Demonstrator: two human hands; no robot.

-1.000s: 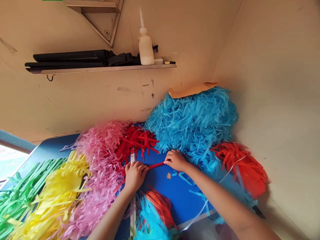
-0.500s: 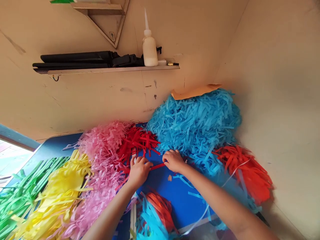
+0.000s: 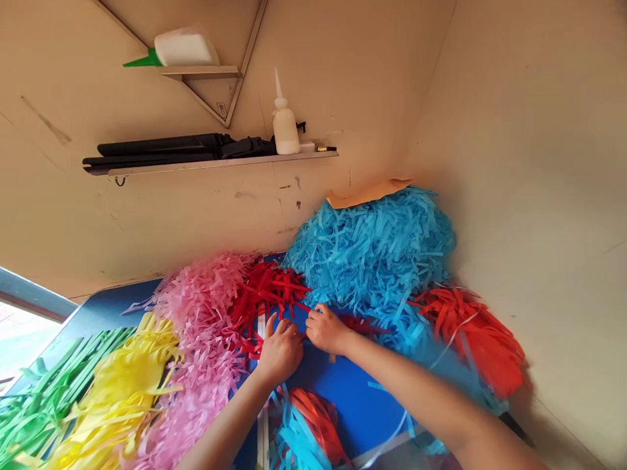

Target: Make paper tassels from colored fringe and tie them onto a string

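My left hand [image 3: 281,349] and my right hand [image 3: 327,329] are close together over the blue table [image 3: 362,398]. Both have their fingers curled around a red paper strip, mostly hidden by the fingers. Dark red fringe [image 3: 365,324] sticks out on the far side of my right hand. Just beyond the hands lies a pile of red paper strips [image 3: 272,287], with one strip end reaching towards my right fingertips. Below the hands, a bundle of orange-red strips [image 3: 318,421] lies against light blue strips [image 3: 296,434].
Pink fringe [image 3: 200,320], yellow strips [image 3: 132,365] and green strips [image 3: 63,372] cover the left side. A large light blue fringe heap [image 3: 372,248] stands against the wall, orange-red fringe [image 3: 475,336] to its right. A wall shelf [image 3: 220,163] holds a glue bottle [image 3: 285,130].
My hands have come closer together, and the red strip that was stretched between them no longer shows. Dark red fringe now shows beyond my right hand. The view has tilted up slightly.
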